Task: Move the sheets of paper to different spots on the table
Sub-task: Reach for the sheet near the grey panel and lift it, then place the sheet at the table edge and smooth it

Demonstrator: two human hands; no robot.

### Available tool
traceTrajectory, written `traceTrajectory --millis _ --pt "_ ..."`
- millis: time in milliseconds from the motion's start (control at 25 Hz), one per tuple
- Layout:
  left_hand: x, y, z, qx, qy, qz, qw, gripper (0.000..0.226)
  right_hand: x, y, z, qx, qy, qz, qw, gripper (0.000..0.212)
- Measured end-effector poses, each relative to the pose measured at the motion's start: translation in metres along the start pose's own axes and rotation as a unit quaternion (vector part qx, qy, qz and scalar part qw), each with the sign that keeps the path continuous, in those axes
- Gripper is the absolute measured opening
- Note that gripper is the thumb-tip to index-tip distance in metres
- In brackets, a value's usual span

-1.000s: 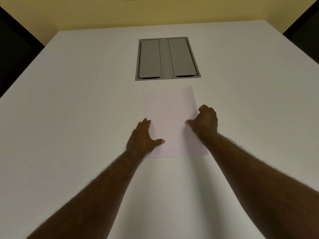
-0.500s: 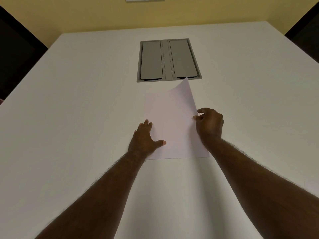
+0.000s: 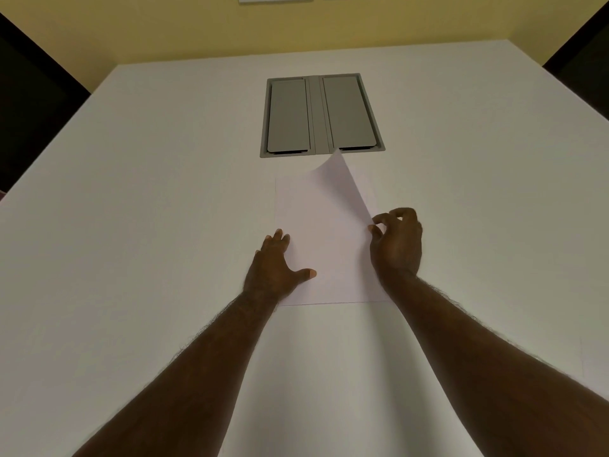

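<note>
A small stack of white paper lies flat in the middle of the white table (image 3: pixel 131 225). My right hand (image 3: pixel 397 245) pinches the right edge of the top sheet (image 3: pixel 323 232) between thumb and fingers. That side is lifted, and the far right corner curls up toward the grey hatch. A strip of the sheet underneath (image 3: pixel 370 189) shows where the top one has peeled away. My left hand (image 3: pixel 275 268) rests flat on the stack's left side, fingers spread and thumb out on the paper.
A grey two-lid cable hatch (image 3: pixel 321 115) is set into the table just beyond the paper. Dark chairs stand at the far left and far right corners. A faint edge near the right table side (image 3: pixel 590 357) may be another sheet.
My right hand has slid to the paper's right edge, pinched the top sheet and raised it, so the far right corner now curls up. The left hand has stayed put.
</note>
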State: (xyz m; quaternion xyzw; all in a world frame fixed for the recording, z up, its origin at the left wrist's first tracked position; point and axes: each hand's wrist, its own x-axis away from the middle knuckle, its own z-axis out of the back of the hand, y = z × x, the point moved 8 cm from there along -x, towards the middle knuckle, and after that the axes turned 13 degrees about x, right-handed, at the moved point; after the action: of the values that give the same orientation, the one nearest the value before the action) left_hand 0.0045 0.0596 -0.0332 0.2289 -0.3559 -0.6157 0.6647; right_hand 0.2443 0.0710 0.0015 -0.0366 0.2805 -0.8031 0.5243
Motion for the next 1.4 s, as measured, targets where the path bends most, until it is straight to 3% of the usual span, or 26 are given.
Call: traceTrajectory --millis 240,360,520,640,760,840,1000,1200,1400 --pt "0.001 0.002 0.0 0.015 -0.002 -0.004 1.0 0.101 0.004 0.006 0.001 -0.161 -0.014 -0.055 0.985 0.009" --pt "0.009 0.008 0.017 0.125 0.063 -0.01 0.99 0.11 0.007 0.006 0.015 -0.239 -0.02 -0.073 0.968 0.005" --pt "0.024 0.013 0.059 0.335 0.181 0.032 0.924 0.075 0.014 0.008 0.042 -0.353 -0.045 -0.095 0.93 0.015" --pt "0.05 0.025 0.091 0.361 0.206 0.008 0.91 0.031 0.037 0.004 0.068 -0.393 -0.058 -0.1 0.912 0.013" --pt "0.094 0.03 0.114 0.368 0.235 -0.008 0.9 0.004 0.07 0.001 0.097 -0.4 -0.073 -0.11 0.907 0.014" --pt "0.127 0.031 0.123 0.365 0.238 -0.011 0.9 0.003 0.092 -0.003 0.116 -0.381 -0.091 -0.093 0.915 0.019" --pt "0.188 0.029 0.139 0.32 0.246 -0.012 0.915 0.012 0.135 -0.02 0.151 -0.294 -0.13 0.018 0.947 0.052" --pt "0.267 0.017 0.171 0.288 0.269 -0.003 0.919 0.015 0.186 -0.048 0.188 -0.225 -0.133 0.117 0.958 0.028" --pt "0.337 0.009 0.214 0.219 0.306 -0.018 0.926 0.021 0.237 -0.077 0.194 -0.215 -0.188 0.138 0.948 0.035"
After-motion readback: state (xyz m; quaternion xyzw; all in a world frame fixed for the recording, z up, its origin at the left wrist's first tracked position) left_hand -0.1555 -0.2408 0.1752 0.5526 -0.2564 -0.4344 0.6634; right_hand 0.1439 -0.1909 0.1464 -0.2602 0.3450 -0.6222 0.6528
